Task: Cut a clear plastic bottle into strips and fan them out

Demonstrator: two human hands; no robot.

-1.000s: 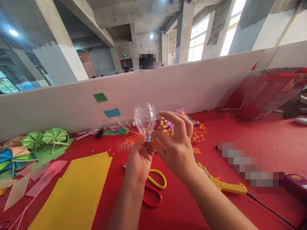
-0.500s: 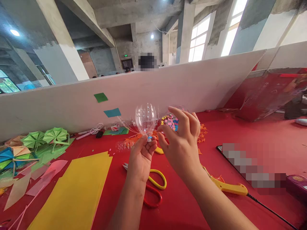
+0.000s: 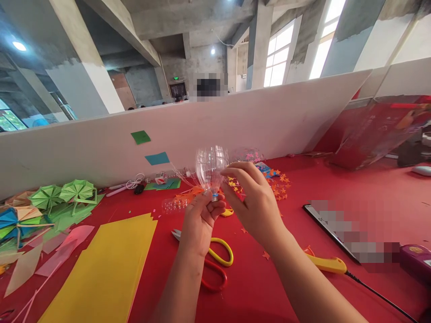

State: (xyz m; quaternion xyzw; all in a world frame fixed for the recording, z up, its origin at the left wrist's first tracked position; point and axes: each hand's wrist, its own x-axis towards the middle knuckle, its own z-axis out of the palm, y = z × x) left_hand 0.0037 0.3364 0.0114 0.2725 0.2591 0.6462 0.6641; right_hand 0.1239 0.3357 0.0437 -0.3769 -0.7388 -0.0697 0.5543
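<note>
My left hand (image 3: 204, 211) grips the neck of a cut clear plastic bottle (image 3: 212, 166), near its blue cap ring. The bottle's body is slit into long strips that bow upward and outward from the neck. My right hand (image 3: 254, 197) is at the bottle's right side, its bent fingertips on the strips there. Contact between thumb and fingers is partly hidden by the clear plastic. Below the hands lie scissors (image 3: 220, 251) with one yellow and one red handle, the blades partly covered by my left wrist.
Yellow paper sheets (image 3: 101, 264) lie at left, beside folded green paper umbrellas (image 3: 77, 190). Orange paper stars (image 3: 281, 186) are scattered behind my right hand. A yellow-handled corded tool (image 3: 328, 264) and a phone (image 3: 332, 233) lie at right. A white partition (image 3: 84, 152) borders the red table.
The bottle has shifted slightly right in my left hand. My right hand has lowered, its raised fingers curling in to the bottle's strips. Stars on the table beneath it now show.
</note>
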